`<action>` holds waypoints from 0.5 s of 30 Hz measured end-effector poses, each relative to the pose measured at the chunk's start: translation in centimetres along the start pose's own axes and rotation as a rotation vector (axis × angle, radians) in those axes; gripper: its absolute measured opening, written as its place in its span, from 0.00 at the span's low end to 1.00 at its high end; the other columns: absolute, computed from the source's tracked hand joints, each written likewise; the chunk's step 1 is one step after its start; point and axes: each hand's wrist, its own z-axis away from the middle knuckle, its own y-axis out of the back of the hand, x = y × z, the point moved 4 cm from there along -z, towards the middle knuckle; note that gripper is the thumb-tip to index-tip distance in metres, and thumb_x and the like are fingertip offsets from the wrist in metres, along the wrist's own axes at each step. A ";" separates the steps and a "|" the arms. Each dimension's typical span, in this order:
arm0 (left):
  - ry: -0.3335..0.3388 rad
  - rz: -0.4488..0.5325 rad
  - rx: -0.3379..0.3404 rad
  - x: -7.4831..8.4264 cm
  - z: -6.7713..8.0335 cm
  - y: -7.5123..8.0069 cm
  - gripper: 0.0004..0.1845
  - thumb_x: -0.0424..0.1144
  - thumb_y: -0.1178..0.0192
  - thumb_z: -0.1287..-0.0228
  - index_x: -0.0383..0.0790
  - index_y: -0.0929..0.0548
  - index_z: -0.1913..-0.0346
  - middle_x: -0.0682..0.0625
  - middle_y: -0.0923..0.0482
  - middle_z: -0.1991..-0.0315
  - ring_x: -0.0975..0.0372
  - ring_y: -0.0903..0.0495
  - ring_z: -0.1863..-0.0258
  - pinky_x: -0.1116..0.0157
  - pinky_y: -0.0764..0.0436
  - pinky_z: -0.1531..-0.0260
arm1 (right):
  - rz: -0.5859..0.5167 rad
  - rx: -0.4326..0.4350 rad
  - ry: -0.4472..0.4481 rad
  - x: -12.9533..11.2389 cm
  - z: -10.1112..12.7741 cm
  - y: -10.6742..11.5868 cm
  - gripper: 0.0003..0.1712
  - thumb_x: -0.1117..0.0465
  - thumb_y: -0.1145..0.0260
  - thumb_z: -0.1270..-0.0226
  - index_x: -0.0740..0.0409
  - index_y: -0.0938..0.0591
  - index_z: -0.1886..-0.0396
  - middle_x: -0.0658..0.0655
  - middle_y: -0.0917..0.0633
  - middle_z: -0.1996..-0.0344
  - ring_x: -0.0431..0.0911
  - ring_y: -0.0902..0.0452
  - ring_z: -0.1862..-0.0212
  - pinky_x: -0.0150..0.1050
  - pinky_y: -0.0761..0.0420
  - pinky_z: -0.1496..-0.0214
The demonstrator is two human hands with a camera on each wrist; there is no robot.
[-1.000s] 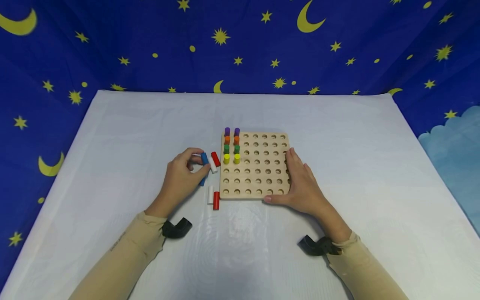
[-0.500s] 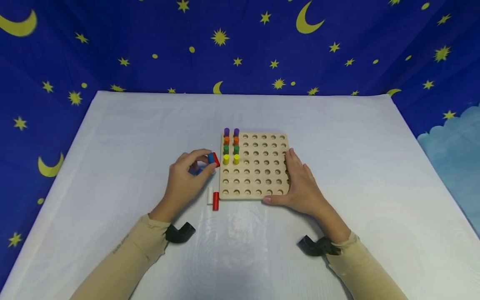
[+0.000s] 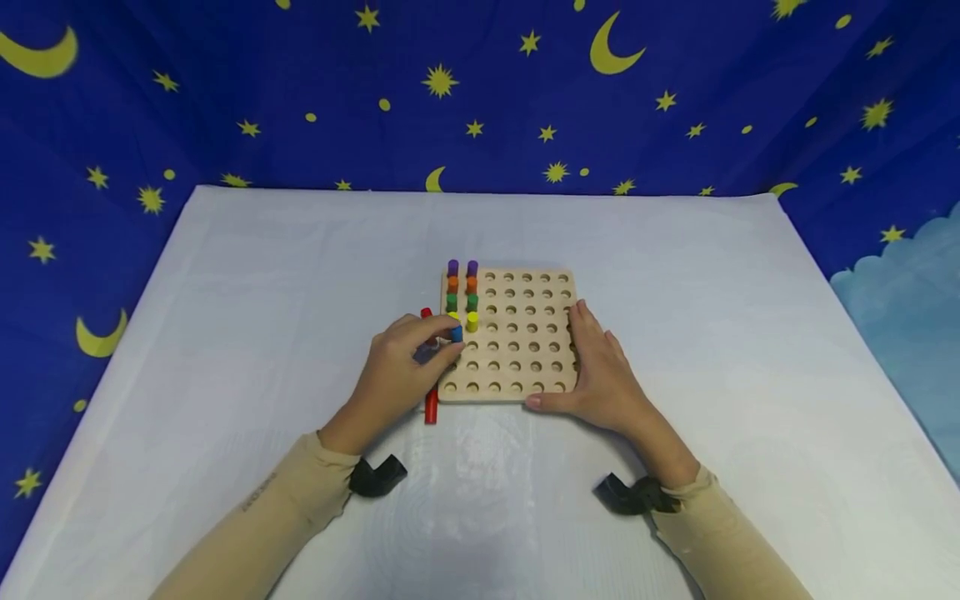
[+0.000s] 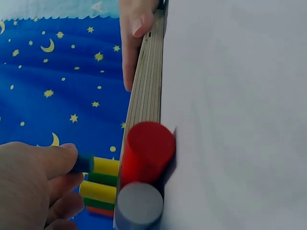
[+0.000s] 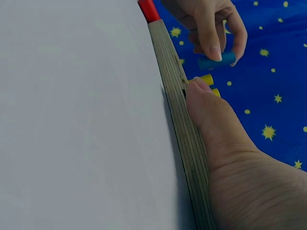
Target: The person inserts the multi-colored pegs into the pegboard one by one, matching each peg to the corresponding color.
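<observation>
Near the bottom of the head view I see two sleeves. My left hand (image 3: 397,375) pinches a blue peg (image 3: 456,333) between thumb and fingers. The peg stands up on end, its long side going up and down, over the left edge of the wooden board (image 3: 525,367), just below the yellow pegs (image 3: 472,321). My right hand (image 3: 600,371) lies flat with straight fingers against the board's right edge. One red peg (image 3: 431,408) lies on the table (image 3: 225,333) by the board's lower left corner. Farther up stand eight pegs: two yellow, two green, two orange, two purple. Only the left wrist view shows a grey-white peg (image 4: 139,206) beside the red one.
</observation>
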 end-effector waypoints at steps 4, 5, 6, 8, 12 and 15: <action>-0.008 -0.025 -0.062 0.4 -0.3 -0.6 0.12 0.36 0.29 0.40 0.40 0.13 0.54 0.49 0.13 0.67 0.61 0.19 0.67 0.63 0.20 0.68 | 0.001 -0.001 -0.002 0.2 0.0 -0.2 0.85 0.24 0.25 0.64 0.52 0.68 0.20 0.56 0.64 0.19 0.50 0.67 0.18 0.58 0.62 0.21; -0.003 -0.031 -0.076 0.4 -0.3 -0.8 0.12 0.37 0.29 0.40 0.40 0.13 0.53 0.50 0.13 0.67 0.61 0.19 0.68 0.64 0.21 0.69 | 0.001 -0.002 -0.003 0.2 0.0 -0.2 0.85 0.23 0.25 0.64 0.51 0.68 0.20 0.56 0.64 0.19 0.50 0.67 0.18 0.59 0.62 0.21; 0.004 -0.040 -0.089 0.4 -0.3 -0.9 0.12 0.37 0.30 0.39 0.40 0.13 0.53 0.50 0.13 0.68 0.61 0.20 0.69 0.64 0.22 0.70 | 0.001 -0.002 -0.003 0.2 0.0 -0.2 0.85 0.23 0.25 0.64 0.51 0.68 0.20 0.56 0.64 0.19 0.50 0.67 0.18 0.59 0.62 0.21; 0.021 -0.049 -0.111 0.4 -0.4 -1.1 0.12 0.38 0.30 0.39 0.40 0.13 0.53 0.50 0.14 0.68 0.61 0.22 0.70 0.64 0.24 0.70 | 0.001 -0.002 -0.002 0.2 0.0 -0.2 0.85 0.24 0.25 0.64 0.51 0.68 0.20 0.56 0.64 0.19 0.51 0.67 0.18 0.59 0.62 0.21; 0.045 -0.040 -0.133 0.3 -0.6 -1.4 0.13 0.37 0.30 0.39 0.40 0.13 0.52 0.49 0.14 0.67 0.60 0.21 0.68 0.62 0.22 0.68 | 0.004 0.000 0.000 0.1 0.0 -0.1 0.85 0.24 0.24 0.64 0.52 0.68 0.20 0.57 0.64 0.19 0.51 0.67 0.18 0.59 0.61 0.21; 0.050 -0.033 -0.135 0.2 -0.8 -1.6 0.12 0.37 0.29 0.40 0.40 0.13 0.53 0.49 0.13 0.66 0.60 0.20 0.67 0.62 0.20 0.66 | 0.009 0.004 0.004 0.1 0.0 -0.1 0.85 0.24 0.25 0.64 0.52 0.68 0.20 0.57 0.64 0.19 0.51 0.67 0.18 0.59 0.61 0.21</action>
